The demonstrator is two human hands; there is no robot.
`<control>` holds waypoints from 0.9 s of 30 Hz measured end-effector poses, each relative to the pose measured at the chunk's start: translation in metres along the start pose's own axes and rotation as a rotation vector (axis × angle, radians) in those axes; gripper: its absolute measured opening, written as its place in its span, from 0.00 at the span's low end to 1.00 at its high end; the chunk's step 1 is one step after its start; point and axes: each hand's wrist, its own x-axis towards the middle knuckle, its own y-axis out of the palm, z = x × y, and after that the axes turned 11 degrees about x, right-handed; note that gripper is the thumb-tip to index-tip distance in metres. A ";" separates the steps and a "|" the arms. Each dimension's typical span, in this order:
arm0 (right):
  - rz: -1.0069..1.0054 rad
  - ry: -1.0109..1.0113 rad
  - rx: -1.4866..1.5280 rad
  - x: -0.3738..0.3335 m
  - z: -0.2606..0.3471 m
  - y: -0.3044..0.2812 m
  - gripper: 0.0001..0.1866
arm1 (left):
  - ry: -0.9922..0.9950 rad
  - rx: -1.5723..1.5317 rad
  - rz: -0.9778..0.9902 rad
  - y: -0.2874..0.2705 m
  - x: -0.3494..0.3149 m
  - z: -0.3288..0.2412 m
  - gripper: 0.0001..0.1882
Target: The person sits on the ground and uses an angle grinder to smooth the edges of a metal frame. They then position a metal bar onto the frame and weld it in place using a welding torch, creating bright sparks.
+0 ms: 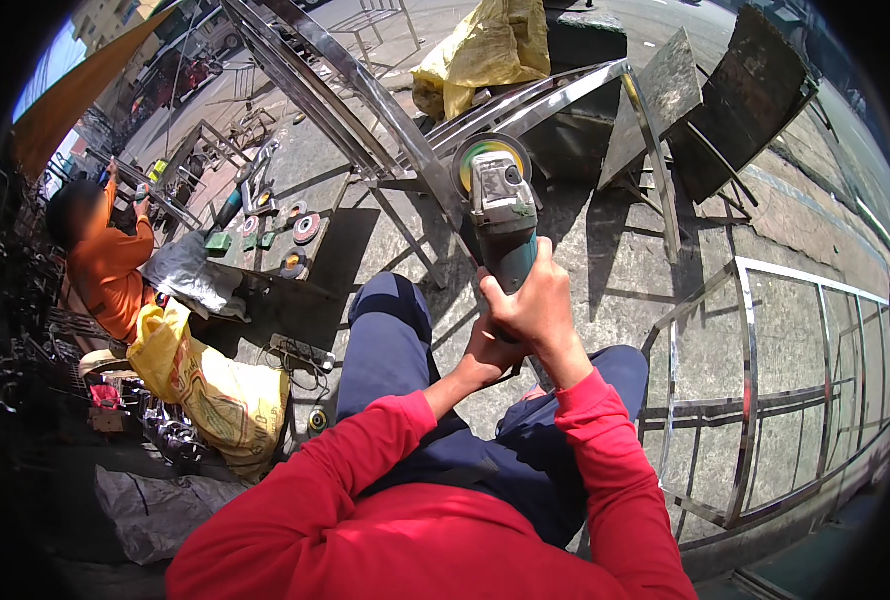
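An angle grinder with a teal body and a worn grey head is held out in front of me. Its round disc, partly yellow-green, sits at the far end, close to the shiny square tubes of a metal frame; whether they touch I cannot tell. My right hand wraps round the teal body. Lower down, my left hand closes round the rear end of the grinder, its fingers partly hidden by the right hand.
At right stands a barred metal frame. Dark metal sheets lean beyond it. A yellow sack lies at the far side, another yellow sack at left. A person in orange sits at left near several grinding discs.
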 end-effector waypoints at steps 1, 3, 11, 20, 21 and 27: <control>-0.005 0.002 0.001 0.001 0.001 0.000 0.34 | 0.019 -0.027 0.000 0.000 0.000 -0.001 0.31; -0.012 0.003 0.008 0.001 0.003 0.001 0.34 | 0.033 -0.010 -0.034 0.001 0.000 -0.004 0.29; -0.030 0.022 0.026 0.006 0.009 -0.003 0.31 | -0.007 -0.068 0.018 0.001 0.000 -0.016 0.20; -0.018 0.033 0.027 0.008 0.014 -0.001 0.31 | 0.011 -0.081 -0.014 -0.002 0.002 -0.016 0.23; -0.002 0.011 0.007 0.008 0.014 -0.001 0.31 | -0.008 -0.043 -0.020 -0.002 0.000 -0.016 0.23; 0.001 0.000 -0.014 0.006 0.014 -0.001 0.32 | 0.066 -0.087 -0.039 0.000 0.001 -0.015 0.22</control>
